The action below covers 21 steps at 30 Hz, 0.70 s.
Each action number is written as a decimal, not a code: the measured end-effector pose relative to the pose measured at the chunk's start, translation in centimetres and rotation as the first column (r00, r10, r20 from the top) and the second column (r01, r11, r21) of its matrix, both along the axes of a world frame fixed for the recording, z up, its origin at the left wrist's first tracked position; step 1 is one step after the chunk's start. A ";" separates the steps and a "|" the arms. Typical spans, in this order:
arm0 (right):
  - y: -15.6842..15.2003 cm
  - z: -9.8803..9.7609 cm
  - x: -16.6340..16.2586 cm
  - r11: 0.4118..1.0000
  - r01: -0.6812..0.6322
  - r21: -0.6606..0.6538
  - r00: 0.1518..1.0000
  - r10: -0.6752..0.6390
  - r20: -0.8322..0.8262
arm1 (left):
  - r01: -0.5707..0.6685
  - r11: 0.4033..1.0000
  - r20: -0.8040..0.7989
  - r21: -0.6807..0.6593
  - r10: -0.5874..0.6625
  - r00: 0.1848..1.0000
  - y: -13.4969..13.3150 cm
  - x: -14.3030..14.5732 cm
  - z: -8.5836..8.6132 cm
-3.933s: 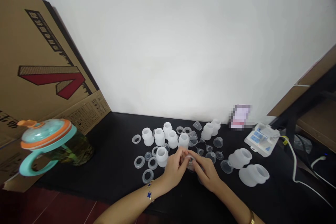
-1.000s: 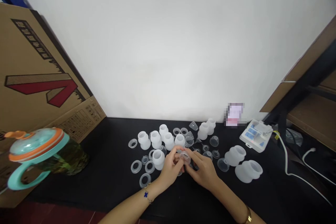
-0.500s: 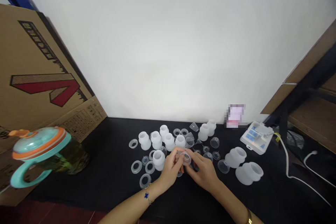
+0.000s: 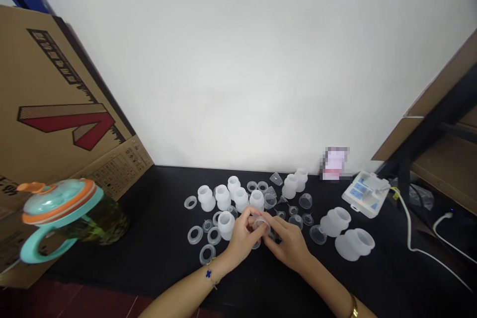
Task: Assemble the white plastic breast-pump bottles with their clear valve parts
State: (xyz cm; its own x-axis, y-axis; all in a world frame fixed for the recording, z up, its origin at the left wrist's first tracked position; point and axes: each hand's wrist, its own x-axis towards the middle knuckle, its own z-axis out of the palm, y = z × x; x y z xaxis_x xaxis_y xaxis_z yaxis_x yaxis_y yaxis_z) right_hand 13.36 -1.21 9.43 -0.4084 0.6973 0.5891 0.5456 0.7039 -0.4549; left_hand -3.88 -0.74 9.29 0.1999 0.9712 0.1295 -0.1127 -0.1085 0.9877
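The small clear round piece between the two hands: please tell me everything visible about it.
The small clear round plastic piece looks translucent and ring-like; its finer form is too small to tell. The fingertips of the left hand and the right hand pinch it from both sides, over the black table top, just in front of the upright white plastic cups.

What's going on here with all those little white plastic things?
A person holds a small clear plastic piece between the fingertips of the left hand and the right hand, over the black table. Around the hands lie white cups, flat rings and little clear domes. A jug with a teal lid stands off to the left, with no hand on it.
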 end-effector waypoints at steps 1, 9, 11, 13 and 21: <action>0.0 0.0 0.0 1.000 0.000 0.010 1.000 0.000 -0.002 | -0.004 1.000 -0.006 0.003 0.004 1.000 0.1 0.0 -0.1; 0.0 0.2 0.0 0.996 0.023 0.091 0.999 -0.026 0.023 | -0.004 0.999 -0.050 0.032 0.006 0.999 0.0 0.0 0.2; 0.0 0.3 0.0 0.995 0.040 0.096 0.999 -0.044 0.032 | 0.000 0.999 -0.047 0.047 0.002 0.999 -0.1 0.1 0.4; 0.1 0.5 0.1 0.993 0.053 0.107 0.997 -0.058 0.042 | 0.013 0.999 -0.036 0.042 -0.012 0.999 -0.2 0.2 0.5; 0.3 0.8 0.2 0.988 0.024 0.150 0.999 -0.030 0.040 | 0.003 1.000 -0.004 0.024 -0.003 1.000 -0.4 0.3 0.7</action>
State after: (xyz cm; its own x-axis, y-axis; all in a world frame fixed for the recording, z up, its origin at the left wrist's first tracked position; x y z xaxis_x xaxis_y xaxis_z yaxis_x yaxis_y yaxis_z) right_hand 13.57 -0.94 10.20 -0.4176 0.6134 0.6703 0.5816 0.7472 -0.3215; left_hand -3.61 -1.18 9.97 0.2035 0.9672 0.1523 -0.1092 -0.1321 0.9852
